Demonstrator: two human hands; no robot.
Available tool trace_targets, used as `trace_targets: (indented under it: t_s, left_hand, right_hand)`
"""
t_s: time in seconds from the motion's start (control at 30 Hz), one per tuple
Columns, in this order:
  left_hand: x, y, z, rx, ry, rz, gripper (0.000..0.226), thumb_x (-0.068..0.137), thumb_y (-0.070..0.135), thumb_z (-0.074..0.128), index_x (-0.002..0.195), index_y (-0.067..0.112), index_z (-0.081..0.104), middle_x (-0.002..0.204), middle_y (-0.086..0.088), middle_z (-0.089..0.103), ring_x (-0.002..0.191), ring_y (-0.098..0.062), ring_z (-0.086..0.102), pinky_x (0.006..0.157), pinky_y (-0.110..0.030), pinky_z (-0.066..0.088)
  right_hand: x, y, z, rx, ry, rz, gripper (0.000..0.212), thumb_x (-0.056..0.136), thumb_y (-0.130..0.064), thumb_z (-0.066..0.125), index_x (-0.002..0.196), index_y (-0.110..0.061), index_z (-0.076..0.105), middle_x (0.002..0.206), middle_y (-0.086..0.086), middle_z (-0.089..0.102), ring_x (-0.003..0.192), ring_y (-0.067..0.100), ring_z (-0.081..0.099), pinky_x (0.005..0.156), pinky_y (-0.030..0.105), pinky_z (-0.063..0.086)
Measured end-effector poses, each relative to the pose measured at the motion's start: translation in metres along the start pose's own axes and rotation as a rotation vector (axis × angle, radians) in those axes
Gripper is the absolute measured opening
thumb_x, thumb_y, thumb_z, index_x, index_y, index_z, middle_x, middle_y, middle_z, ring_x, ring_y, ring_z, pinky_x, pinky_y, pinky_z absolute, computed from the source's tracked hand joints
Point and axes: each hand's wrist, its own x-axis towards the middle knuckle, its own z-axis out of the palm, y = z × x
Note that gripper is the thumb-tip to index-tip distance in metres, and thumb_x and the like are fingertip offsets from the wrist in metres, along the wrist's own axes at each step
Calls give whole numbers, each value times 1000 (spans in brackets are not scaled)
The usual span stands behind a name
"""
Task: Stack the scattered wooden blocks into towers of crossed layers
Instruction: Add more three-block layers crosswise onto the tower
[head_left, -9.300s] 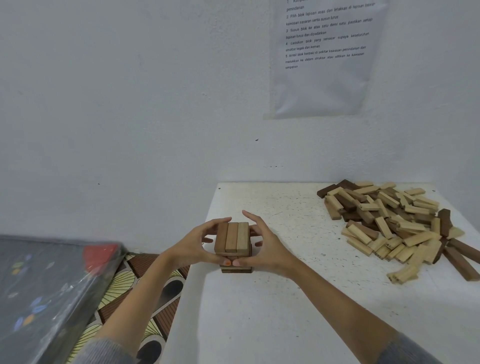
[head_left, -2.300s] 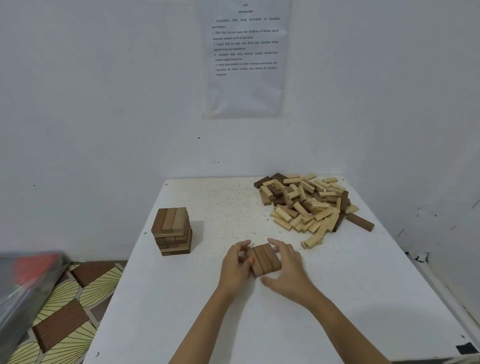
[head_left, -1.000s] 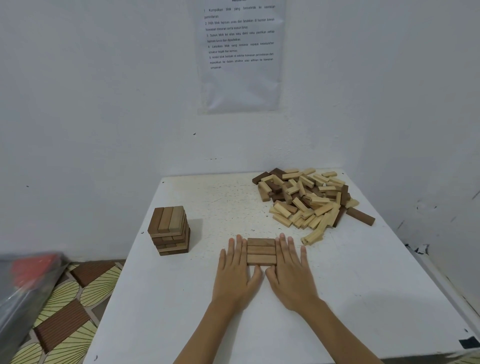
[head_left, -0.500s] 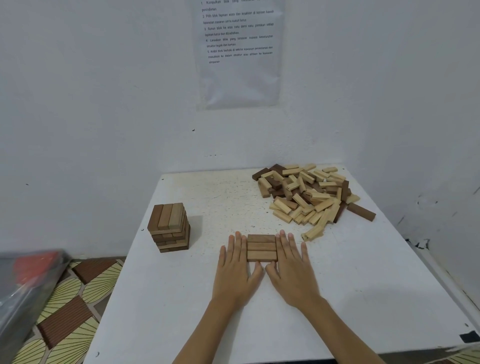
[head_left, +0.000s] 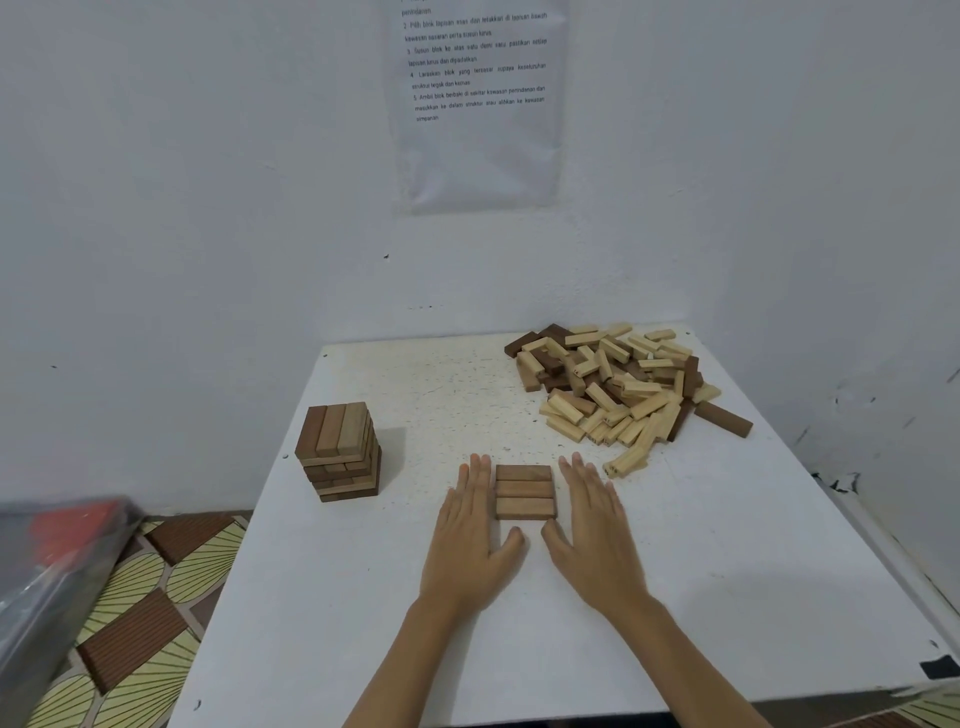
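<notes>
A white counter, its top speckled with small dark marks, stands pushed into the corner of a white wall, and a dark patch sits at its near right edge. A printed sheet in a clear sleeve hangs on the wall above it. To the left lies a floor patterned in brown and yellow, with a grey plastic-wrapped object showing red, blurred, at the edge of view.

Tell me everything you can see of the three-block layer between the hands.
The three-block layer is three brown wooden bars lying flat side by side on the white table, long sides touching, running left to right, forming a rough square one layer high. The flat left hand lies against its left end; the flat right hand sits slightly apart from its right end.
</notes>
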Motion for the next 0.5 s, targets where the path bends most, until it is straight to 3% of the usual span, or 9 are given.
trace_targets:
  t_s: [0.1,0.27,0.4,0.5]
  left_hand:
    - [-2,1,-6,-91,31,70,77,89,29,54,153,36,12,160,21,-6,143,7,-16,117,-25,-2]
    - [-1,1,-5,-68,86,104,60,92,29,53,148,31,32,159,23,-2,144,4,-15,117,-27,-2]
    - [3,-2,-7,-86,46,107,61,90,40,45,148,32,30,160,21,5,145,4,-14,119,-28,-5]
    - [11,-9,-10,-60,11,141,42,90,42,46,129,27,53,158,16,23,146,3,-5,121,-28,-3]
  right_hand:
    - [-3,1,-2,70,45,-29,59,88,-37,39,145,-28,33,161,-6,15,149,10,4,120,32,3]
    - [-3,0,0,-22,32,-66,67,85,-51,21,141,-23,42,161,-8,16,149,11,1,117,31,-1]
    - [-1,-1,0,-41,22,-86,63,86,-50,23,138,-24,47,160,-8,20,149,14,3,119,39,7]
    - [3,1,-2,-54,2,-129,57,86,-48,28,130,-22,55,156,-6,29,149,15,9,119,44,16]
